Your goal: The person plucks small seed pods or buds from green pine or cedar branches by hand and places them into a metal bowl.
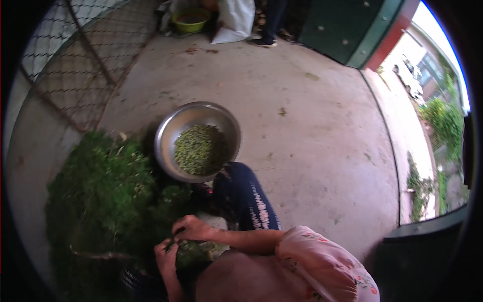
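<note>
My left hand point(166, 255) and my right hand point(192, 228) meet low in the picture, left of centre, fingers bent and close together. Between them they pinch a small dark green sprig point(172, 242), partly hidden by the fingers. A large heap of leafy green plants point(108, 186) lies to their left, with a bare brown stem point(100, 255) showing near its front. Beyond my knee stands a wide metal bowl point(231, 133). Small round green pieces point(198, 149), like berries or peas, cover its bottom.
A wire mesh panel point(108, 60) rises at the left. At the far side are a yellow-green basin point(192, 21), a white sack point(235, 20) and another person's leg point(271, 22). A dark green metal door point(337, 27) stands at the far right, beside an opening to the outdoors.
</note>
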A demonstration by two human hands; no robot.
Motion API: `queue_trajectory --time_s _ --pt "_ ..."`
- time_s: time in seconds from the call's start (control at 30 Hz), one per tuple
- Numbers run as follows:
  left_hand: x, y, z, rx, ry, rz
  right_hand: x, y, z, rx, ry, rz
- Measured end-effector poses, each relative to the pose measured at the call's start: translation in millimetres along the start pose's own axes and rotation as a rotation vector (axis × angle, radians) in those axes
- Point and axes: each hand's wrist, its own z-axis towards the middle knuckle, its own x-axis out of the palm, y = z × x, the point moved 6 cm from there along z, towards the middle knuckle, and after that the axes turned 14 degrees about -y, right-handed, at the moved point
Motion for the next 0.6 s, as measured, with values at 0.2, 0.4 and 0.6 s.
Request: queue_trajectory --time_s 0.2,0.4,0.6 --pt "-10 8 6 0.002 -0.022 0.012 9 -1 2 0.139 0.03 0.044" --pt "-8 -3 -2 -0.023 0.01 -0.081 21 -20 4 0.093 0.036 0.0" --pt "-19 -4 -3 -0.084 -0.111 -0.146 48 -59 -11 0.404 0.042 0.546"
